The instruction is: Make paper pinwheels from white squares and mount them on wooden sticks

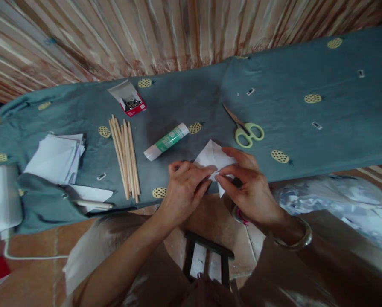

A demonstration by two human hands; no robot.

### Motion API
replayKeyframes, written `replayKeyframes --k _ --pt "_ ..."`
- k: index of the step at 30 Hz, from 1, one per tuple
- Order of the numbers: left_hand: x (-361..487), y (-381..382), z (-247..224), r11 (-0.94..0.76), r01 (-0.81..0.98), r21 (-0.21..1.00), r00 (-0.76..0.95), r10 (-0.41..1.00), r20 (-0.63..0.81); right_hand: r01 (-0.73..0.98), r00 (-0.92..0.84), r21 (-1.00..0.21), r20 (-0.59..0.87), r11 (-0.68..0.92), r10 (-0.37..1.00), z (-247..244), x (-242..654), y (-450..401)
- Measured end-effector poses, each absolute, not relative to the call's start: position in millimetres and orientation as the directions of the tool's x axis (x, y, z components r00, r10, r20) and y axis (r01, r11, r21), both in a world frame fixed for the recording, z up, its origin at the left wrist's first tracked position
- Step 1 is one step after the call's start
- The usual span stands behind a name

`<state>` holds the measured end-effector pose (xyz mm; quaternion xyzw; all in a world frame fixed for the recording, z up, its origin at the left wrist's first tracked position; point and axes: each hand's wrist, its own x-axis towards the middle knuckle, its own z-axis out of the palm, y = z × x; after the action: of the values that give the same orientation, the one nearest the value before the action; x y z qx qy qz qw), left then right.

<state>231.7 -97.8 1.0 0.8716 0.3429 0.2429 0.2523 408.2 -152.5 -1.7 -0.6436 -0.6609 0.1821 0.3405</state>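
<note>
The cloth-covered tabletop [298, 125] runs crosswise, its near edge beneath the hands, with broad open room to the right. The left hand [185, 186] comes in knuckles up, thumb and fingers pinching the folded white paper [211, 154]; the right hand [251, 182] angles in opposite, thumb and index finger pinching it too, fingertips nearly meeting. The paper lies at that edge, its lower tip overhanging. Beyond the hands, the glue stick [166, 142] and scissors [242, 125] lie well apart.
</note>
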Motion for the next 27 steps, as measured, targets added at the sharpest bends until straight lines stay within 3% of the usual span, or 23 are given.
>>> replayKeyframes --k 27 --pt "234.0 -89.7 5.1 -0.547 0.471 0.692 0.691 0.717 0.095 0.777 0.076 -0.627 0.18 0.055 0.981 3.9 411.6 -154.2"
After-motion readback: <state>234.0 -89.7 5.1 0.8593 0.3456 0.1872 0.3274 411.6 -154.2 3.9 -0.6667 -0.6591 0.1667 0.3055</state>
